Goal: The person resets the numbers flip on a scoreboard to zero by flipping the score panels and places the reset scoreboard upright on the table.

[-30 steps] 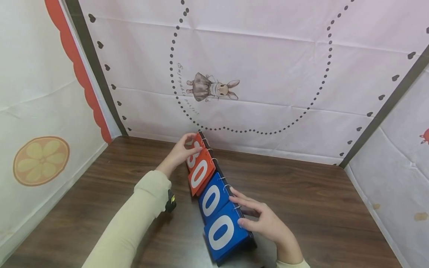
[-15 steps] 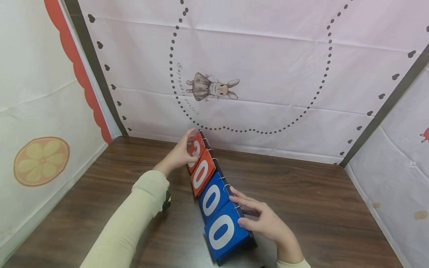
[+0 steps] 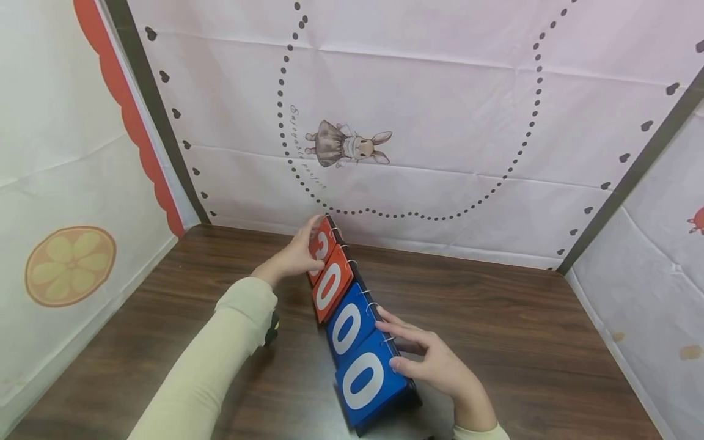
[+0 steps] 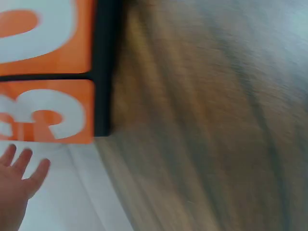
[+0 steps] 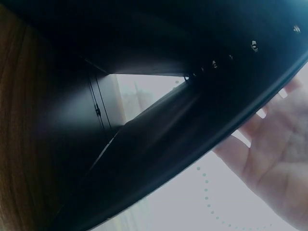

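Note:
A flip scoreboard (image 3: 356,294) with a black stand slants across the table, its cards hung on metal rings. Two red cards are at the far end: one reads 3 (image 3: 321,243), the other 0 (image 3: 332,282). Two blue cards, both showing 0, hang at the near end. My left hand (image 3: 297,252) is at the red 3 card, thumb near its lower edge and fingers by its far side. In the left wrist view that card (image 4: 53,113) lies flat just beyond the spread fingers. My right hand (image 3: 434,360) holds the stand's top edge by the blue cards, thumb at the front.
Dark wood table (image 3: 495,330) surrounds the scoreboard. Behind its far end rises a pale cloth wall (image 3: 440,122) printed with a rabbit. Another cloth wall (image 3: 71,183) closes the left side. The right wrist view looks through the stand's hollow black inside (image 5: 159,125).
The red 3 card has settled flat against the stand. My left thumb has slid down from its upper part to its lower edge. The right hand has not moved.

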`<state>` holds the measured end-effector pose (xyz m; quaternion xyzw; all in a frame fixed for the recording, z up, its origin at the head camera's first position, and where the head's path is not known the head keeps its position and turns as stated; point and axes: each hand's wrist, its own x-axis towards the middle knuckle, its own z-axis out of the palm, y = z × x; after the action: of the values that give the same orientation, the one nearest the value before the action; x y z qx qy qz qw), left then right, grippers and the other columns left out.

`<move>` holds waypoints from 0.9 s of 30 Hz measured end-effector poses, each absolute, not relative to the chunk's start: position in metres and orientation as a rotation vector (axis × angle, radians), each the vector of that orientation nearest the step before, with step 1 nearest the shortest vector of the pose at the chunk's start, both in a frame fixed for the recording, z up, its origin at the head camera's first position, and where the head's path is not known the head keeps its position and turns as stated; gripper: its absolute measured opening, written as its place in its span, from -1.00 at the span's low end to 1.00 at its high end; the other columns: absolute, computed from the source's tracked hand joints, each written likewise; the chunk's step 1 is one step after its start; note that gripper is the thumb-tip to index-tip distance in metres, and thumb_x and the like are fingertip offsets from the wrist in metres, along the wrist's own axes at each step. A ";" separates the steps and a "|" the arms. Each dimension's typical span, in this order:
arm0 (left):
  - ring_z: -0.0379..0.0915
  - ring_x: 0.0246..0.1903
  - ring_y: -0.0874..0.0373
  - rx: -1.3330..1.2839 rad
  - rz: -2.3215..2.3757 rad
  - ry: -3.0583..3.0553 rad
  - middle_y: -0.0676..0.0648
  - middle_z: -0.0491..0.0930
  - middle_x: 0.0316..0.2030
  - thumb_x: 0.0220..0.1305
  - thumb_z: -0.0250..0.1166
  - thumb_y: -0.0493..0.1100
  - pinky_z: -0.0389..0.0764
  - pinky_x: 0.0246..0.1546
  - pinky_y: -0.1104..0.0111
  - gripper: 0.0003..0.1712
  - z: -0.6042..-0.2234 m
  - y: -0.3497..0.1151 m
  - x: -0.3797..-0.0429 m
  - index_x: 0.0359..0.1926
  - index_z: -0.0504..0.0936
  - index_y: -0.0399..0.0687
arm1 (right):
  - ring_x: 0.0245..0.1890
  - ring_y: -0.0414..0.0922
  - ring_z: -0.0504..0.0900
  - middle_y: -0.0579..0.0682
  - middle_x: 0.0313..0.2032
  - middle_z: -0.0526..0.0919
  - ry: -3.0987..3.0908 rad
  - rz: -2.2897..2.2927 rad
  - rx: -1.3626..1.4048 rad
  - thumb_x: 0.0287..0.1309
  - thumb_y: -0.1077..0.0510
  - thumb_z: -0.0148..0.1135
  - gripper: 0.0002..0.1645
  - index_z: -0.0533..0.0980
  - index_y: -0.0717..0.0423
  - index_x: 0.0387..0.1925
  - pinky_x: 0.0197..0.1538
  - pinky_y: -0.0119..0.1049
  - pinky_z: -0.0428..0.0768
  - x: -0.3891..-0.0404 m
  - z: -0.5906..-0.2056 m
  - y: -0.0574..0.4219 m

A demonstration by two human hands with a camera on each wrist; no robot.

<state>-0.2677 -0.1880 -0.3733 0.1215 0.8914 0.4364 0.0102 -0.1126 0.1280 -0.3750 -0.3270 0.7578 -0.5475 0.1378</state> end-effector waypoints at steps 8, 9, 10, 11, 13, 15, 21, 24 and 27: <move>-0.03 0.32 -0.13 0.310 1.228 2.857 -0.21 0.08 0.34 0.35 0.05 -0.04 0.08 0.24 -0.06 -0.38 -0.319 -0.169 -0.302 0.36 0.15 -0.09 | 0.24 -0.02 0.30 -0.20 0.34 0.18 2.202 -1.573 -0.936 0.17 0.13 0.16 -0.44 0.38 -0.13 0.24 0.07 0.10 0.42 -0.116 -0.374 0.131; 0.06 0.28 -0.11 0.321 1.144 2.869 -0.20 0.18 0.30 0.37 0.03 -0.01 0.14 0.23 -0.02 -0.43 -0.314 -0.164 -0.307 0.31 0.24 -0.12 | 0.24 -0.02 0.30 -0.20 0.34 0.17 2.201 -1.571 -0.937 0.17 0.13 0.16 -0.44 0.38 -0.12 0.24 0.07 0.11 0.42 -0.116 -0.374 0.131; 0.14 0.25 -0.10 0.326 1.069 2.862 -0.20 0.26 0.26 0.38 0.02 0.01 0.19 0.21 0.02 -0.46 -0.309 -0.160 -0.311 0.27 0.30 -0.14 | 0.24 -0.03 0.30 -0.20 0.34 0.17 2.199 -1.567 -0.938 0.17 0.12 0.16 -0.44 0.37 -0.12 0.24 0.07 0.10 0.42 -0.116 -0.375 0.131; 0.22 0.20 -0.08 0.337 0.993 2.852 -0.20 0.33 0.21 0.38 0.01 0.01 0.24 0.19 0.05 -0.49 -0.305 -0.156 -0.314 0.23 0.36 -0.17 | 0.25 -0.03 0.30 -0.20 0.34 0.17 2.196 -1.563 -0.941 0.18 0.13 0.15 -0.44 0.37 -0.12 0.24 0.07 0.09 0.42 -0.116 -0.375 0.131; 0.34 0.10 -0.07 0.346 0.842 2.812 -0.21 0.44 0.10 0.36 0.04 0.01 0.33 0.13 0.10 -0.51 -0.297 -0.149 -0.318 0.16 0.42 -0.22 | 0.25 -0.03 0.30 -0.19 0.35 0.17 2.184 -1.560 -0.952 0.18 0.14 0.15 -0.44 0.36 -0.10 0.25 0.07 0.08 0.43 -0.115 -0.375 0.130; 0.42 -0.02 -0.05 0.339 0.689 2.769 -0.20 0.52 -0.02 0.32 0.09 0.01 0.41 0.03 0.13 -0.54 -0.292 -0.143 -0.319 0.06 0.50 -0.25 | 0.24 -0.04 0.30 -0.18 0.35 0.17 2.175 -1.563 -0.958 0.19 0.15 0.14 -0.44 0.36 -0.09 0.25 0.07 0.06 0.44 -0.115 -0.375 0.129; 0.38 0.01 -0.02 0.228 0.443 2.655 -0.14 0.50 0.03 0.11 0.29 0.17 0.38 0.05 0.14 -0.33 -0.282 -0.132 -0.317 0.12 0.46 -0.16 | 0.24 -0.07 0.31 -0.18 0.34 0.18 2.168 -1.580 -0.967 0.18 0.16 0.15 -0.44 0.37 -0.08 0.25 0.08 0.00 0.45 -0.114 -0.376 0.128; 0.25 0.16 -0.06 0.214 0.368 2.615 -0.15 0.36 0.20 0.02 0.33 0.23 0.28 0.16 0.09 -0.15 -0.279 -0.130 -0.316 0.25 0.34 -0.09 | 0.24 -0.07 0.31 -0.18 0.34 0.18 2.166 -1.580 -0.966 0.18 0.16 0.15 -0.44 0.37 -0.08 0.25 0.07 0.02 0.45 -0.115 -0.376 0.128; 0.18 0.22 -0.08 0.227 0.337 2.602 -0.15 0.29 0.25 0.01 0.35 0.18 0.23 0.18 0.06 -0.13 -0.279 -0.129 -0.316 0.30 0.29 -0.05 | 0.24 -0.06 0.30 -0.18 0.34 0.19 2.163 -1.580 -0.963 0.18 0.16 0.15 -0.43 0.37 -0.08 0.25 0.07 0.07 0.44 -0.115 -0.377 0.129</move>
<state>-0.3156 -0.1290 -0.2786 0.0834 0.9564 0.1240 0.2511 -0.1149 0.1291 -0.3767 -0.3346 0.7517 -0.5490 0.1472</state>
